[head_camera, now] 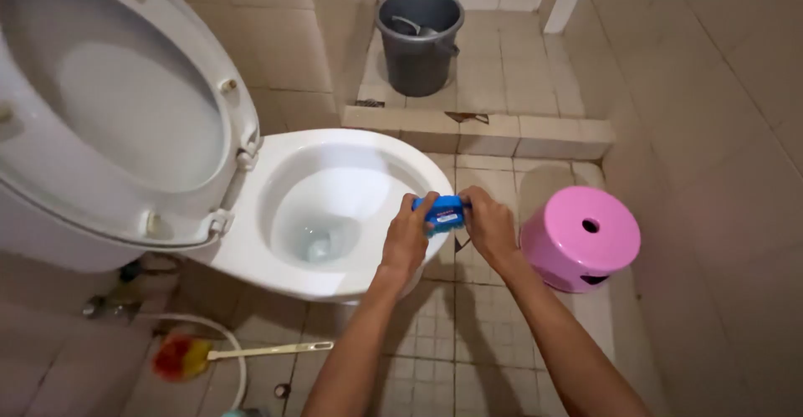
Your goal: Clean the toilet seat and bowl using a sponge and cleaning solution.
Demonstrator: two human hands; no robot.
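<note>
Over the toilet bowl's front rim — both hands on a small blue packet.

Above the near edge of the white toilet bowl (335, 208), the left hand (407, 237) and the right hand (488, 225) each pinch one end of a blue packet (441, 211), fingers closed on it, thumbs pressed toward each other. As far as can be judged, the packet looks still sealed — nothing has dropped into the bowl, whose water sits pale and plain. Behind the bowl the seat and lid (109, 107) stand raised; right of it sits a pink stool (580, 245), beyond it a grey bucket (418, 40), and on the floor to the bowl's left lies a brush (217, 354).
</note>
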